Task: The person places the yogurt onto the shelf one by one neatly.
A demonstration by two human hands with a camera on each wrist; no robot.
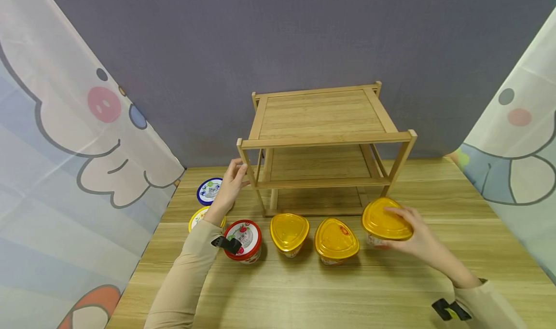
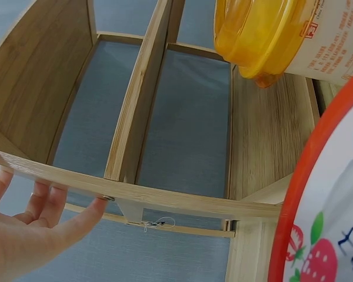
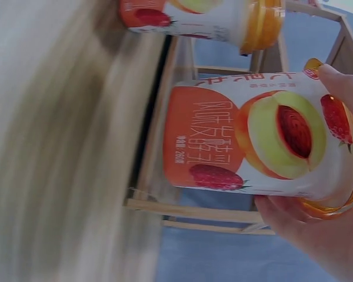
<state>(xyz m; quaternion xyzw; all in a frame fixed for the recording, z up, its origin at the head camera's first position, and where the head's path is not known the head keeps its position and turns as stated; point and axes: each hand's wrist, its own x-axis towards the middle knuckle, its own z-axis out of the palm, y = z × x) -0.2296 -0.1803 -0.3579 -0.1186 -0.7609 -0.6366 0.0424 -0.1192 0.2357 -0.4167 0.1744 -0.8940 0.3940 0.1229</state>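
My left hand (image 1: 232, 182) holds the left front post of a two-tier wooden rack (image 1: 323, 138); in the left wrist view the thumb (image 2: 85, 223) presses the post and the other fingers reach behind it. At the rack's right front corner, my right hand (image 1: 412, 235) grips a yogurt cup (image 1: 384, 219) by its amber, rounded-triangular lid. Fruit pictures cover that cup's side (image 3: 241, 138) in the right wrist view, and its base appears raised off the table. Two similar cups, one left (image 1: 289, 232) and one middle (image 1: 336, 239), stand before the rack.
Left of the amber-lidded cups is a red-rimmed round tub (image 1: 245, 239). Tubs with a yellow rim (image 1: 197, 216) and a blue rim (image 1: 208, 191) stand farther left, partly behind my left arm. A grey wall (image 1: 217, 54) rises behind the rack; printed curtains (image 1: 65, 141) flank the table.
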